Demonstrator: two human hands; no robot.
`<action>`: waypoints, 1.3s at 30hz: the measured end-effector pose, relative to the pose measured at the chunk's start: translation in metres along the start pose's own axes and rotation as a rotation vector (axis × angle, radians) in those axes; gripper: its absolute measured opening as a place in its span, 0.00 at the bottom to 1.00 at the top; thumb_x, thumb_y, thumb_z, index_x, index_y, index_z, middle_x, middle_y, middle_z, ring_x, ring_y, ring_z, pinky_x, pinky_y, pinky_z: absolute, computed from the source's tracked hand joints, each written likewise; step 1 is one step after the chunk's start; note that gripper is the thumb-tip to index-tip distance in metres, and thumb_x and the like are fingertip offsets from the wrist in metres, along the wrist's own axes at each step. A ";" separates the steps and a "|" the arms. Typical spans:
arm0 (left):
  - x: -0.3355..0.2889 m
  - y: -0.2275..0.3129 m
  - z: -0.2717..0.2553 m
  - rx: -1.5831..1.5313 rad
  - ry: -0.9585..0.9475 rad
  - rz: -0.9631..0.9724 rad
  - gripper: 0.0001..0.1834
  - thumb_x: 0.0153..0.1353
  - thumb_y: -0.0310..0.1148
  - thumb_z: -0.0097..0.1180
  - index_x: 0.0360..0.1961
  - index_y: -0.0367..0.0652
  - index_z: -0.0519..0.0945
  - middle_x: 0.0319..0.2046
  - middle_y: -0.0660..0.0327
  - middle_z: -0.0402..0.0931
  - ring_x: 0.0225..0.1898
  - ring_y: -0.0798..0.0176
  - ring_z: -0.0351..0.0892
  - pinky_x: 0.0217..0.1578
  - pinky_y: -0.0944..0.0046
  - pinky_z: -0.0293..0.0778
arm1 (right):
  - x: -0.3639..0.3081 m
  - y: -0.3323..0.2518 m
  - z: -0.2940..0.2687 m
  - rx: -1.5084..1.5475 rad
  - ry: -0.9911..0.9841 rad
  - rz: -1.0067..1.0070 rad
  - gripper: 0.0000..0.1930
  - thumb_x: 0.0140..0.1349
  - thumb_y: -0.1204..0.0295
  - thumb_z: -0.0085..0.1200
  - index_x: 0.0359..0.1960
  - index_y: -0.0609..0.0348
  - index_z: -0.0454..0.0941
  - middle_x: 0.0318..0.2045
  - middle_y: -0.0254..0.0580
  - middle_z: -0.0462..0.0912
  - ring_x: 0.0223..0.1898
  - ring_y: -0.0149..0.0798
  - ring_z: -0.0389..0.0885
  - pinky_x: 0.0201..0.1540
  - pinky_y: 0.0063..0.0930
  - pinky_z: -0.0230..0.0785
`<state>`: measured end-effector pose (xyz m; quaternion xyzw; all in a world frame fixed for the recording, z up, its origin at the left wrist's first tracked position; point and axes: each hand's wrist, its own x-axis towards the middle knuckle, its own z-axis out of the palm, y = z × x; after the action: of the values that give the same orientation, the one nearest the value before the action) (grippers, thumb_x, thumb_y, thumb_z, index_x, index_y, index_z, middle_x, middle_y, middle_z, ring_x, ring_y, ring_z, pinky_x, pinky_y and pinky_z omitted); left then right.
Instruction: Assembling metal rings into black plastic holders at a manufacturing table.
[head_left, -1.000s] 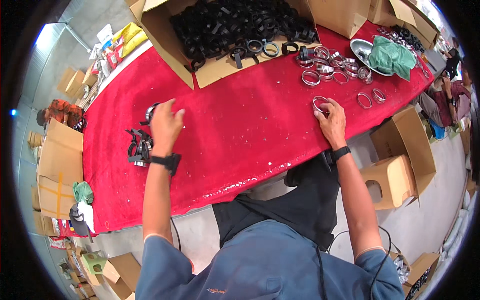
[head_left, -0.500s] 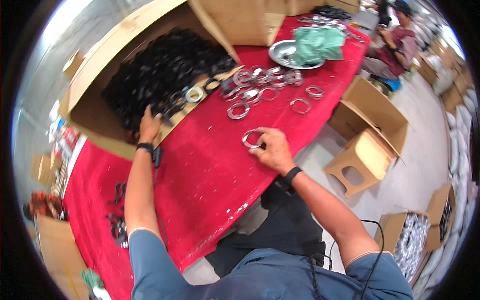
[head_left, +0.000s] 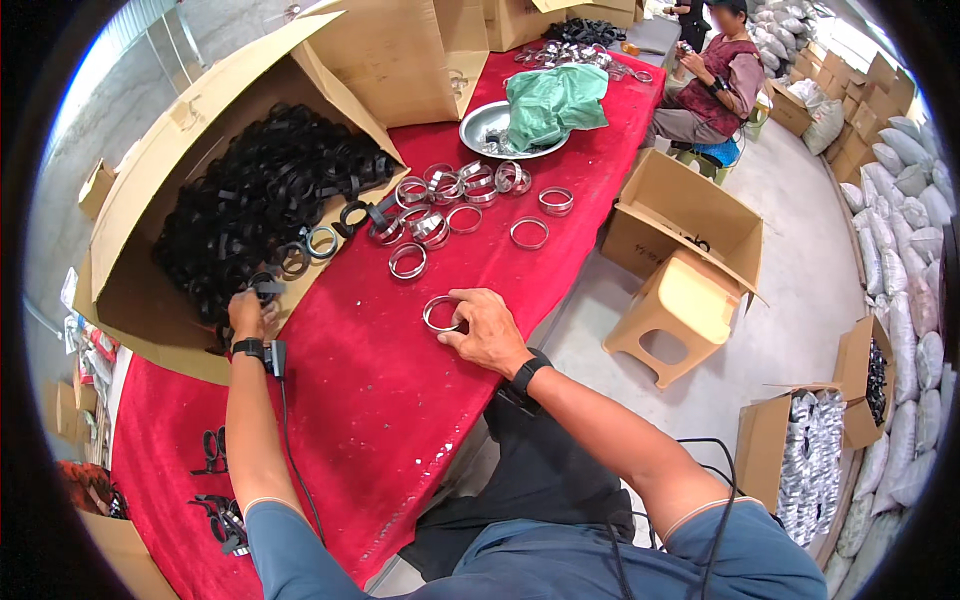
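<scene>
My right hand (head_left: 487, 328) pinches a shiny metal ring (head_left: 427, 318) between thumb and fingers, low over the red cloth. My left hand (head_left: 247, 313) is at the near edge of a tipped cardboard box full of black rings (head_left: 270, 175). Its fingers are closed on a black ring (head_left: 264, 287), partly hidden by the hand. Close to that hand, a dark ring (head_left: 293, 260) and a bluish-grey ring (head_left: 321, 242) lie on the box flap. Farther along the cloth is a cluster of metal rings (head_left: 430, 228).
A metal bowl (head_left: 470, 128) with a green cloth (head_left: 555, 105) stands at the far end. Black clips (head_left: 222, 520) lie at the left. Beside the table are a yellow stool (head_left: 672, 312) and an open carton (head_left: 690, 205). Another person (head_left: 715, 85) sits at the far right.
The view has shifted, so the table contents appear farther left. My left fingers, stretched toward the black rings before, are now closed on one. My right hand keeps holding the metal ring.
</scene>
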<state>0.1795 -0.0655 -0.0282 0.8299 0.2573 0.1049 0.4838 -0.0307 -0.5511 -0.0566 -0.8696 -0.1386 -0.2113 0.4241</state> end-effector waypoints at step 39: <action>-0.350 -0.035 -0.075 0.273 -0.157 0.582 0.13 0.69 0.32 0.69 0.50 0.36 0.90 0.38 0.48 0.86 0.39 0.44 0.87 0.42 0.51 0.81 | -0.009 -0.003 0.002 -0.172 -0.044 -0.117 0.19 0.59 0.59 0.73 0.33 0.65 0.82 0.62 0.61 0.83 0.67 0.59 0.77 0.74 0.52 0.64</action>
<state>-0.1599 -0.1803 0.0066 0.9313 -0.0170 0.1388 0.3363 -0.0394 -0.5482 -0.0596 -0.8976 -0.1798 -0.2276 0.3319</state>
